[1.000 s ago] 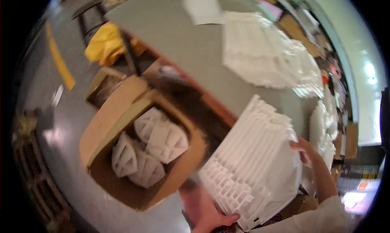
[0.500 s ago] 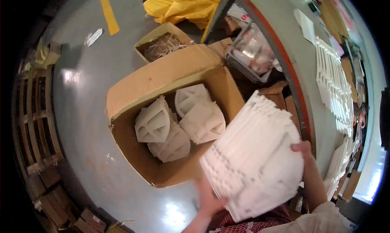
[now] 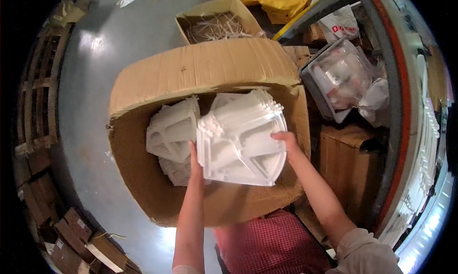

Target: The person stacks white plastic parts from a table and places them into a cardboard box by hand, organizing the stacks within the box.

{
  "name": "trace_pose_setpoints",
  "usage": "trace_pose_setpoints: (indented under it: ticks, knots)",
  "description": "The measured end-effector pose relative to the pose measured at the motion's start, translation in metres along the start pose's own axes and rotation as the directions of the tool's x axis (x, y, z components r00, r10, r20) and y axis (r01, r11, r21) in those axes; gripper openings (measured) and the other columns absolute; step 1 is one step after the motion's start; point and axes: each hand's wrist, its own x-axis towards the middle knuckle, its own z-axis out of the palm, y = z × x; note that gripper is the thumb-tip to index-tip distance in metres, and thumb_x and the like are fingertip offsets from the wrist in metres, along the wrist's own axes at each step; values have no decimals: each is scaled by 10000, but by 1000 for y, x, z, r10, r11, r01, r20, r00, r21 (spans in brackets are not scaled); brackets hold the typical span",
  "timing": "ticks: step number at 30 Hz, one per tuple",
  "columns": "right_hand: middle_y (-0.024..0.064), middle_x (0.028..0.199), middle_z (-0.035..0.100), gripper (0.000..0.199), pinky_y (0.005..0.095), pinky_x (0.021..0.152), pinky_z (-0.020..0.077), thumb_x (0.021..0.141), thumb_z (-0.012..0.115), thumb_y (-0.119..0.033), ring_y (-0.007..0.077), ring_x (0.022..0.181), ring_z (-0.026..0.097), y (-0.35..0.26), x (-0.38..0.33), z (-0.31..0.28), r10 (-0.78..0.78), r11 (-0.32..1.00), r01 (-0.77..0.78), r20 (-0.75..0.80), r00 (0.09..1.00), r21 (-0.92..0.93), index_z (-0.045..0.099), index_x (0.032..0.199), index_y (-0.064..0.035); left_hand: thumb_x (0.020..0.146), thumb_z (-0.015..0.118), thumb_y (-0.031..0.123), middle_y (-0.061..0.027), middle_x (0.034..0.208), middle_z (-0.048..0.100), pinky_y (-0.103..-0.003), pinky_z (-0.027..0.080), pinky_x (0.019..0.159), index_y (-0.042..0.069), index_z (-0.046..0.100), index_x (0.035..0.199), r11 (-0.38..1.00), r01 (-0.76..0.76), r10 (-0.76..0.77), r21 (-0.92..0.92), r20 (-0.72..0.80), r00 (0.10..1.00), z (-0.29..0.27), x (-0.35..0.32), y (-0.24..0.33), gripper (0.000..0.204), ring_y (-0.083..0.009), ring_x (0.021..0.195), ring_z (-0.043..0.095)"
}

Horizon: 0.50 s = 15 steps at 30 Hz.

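A thick stack of white plastic fan-shaped frames (image 3: 243, 142) is held between both my hands, over the right part of an open cardboard box (image 3: 238, 205). My left hand (image 3: 196, 162) presses against the stack's left side, its fingers mostly hidden. On the right edge, my right hand (image 3: 285, 142) grips with its thumb on top. Inside the box, another stack of the same white frames (image 3: 174, 128) lies at the left, above a lower stack (image 3: 177, 171). The held stack covers most of what lies beneath it.
A smaller box with shredded strips (image 3: 219, 26) stands behind, near yellow sheeting (image 3: 286, 2). To the right are a grey crate of plastic-wrapped items (image 3: 341, 76), a closed carton (image 3: 348, 154) and a red-edged bench (image 3: 393, 83). Wooden pallets (image 3: 40, 90) line the left.
Both hands have carried the stack leftward and forward from beside the bench to above the box. The stack has turned in my grip, and the view has shifted toward the box.
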Motion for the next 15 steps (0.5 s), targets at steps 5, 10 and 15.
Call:
trace_pose_setpoints:
  ticks: [5, 10, 15]
  knots:
    - [216, 951, 645, 453, 405, 839, 523, 705, 626, -178, 333, 871, 640, 8, 47, -2, 55, 998, -55, -57, 997, -7, 578, 1064, 95, 934, 387, 564, -140, 1330, 479, -445, 448, 986, 81, 380, 1400, 897, -183, 241, 402, -100, 965, -34, 66, -93, 671, -280, 1170, 515]
    - [181, 892, 654, 356, 382, 788, 524, 701, 648, -165, 296, 810, 640, 38, 73, -34, 0, 1000, 1, -124, 992, 14, 624, 965, 73, 923, 421, 514, -138, 1339, 475, -448, 429, 1001, 84, 388, 1395, 596, -252, 382, 762, 7, 924, -14, 107, -153, 639, -288, 1186, 501]
    - [157, 851, 649, 289, 361, 764, 523, 721, 649, -157, 266, 783, 639, 50, 121, -63, -59, 998, 58, -92, 994, -4, 633, 915, 57, 912, 454, 464, -136, 1348, 470, -451, 409, 1015, 86, 396, 1389, 275, -355, 475, 893, 195, 858, -1, 133, -181, 611, -297, 1203, 487]
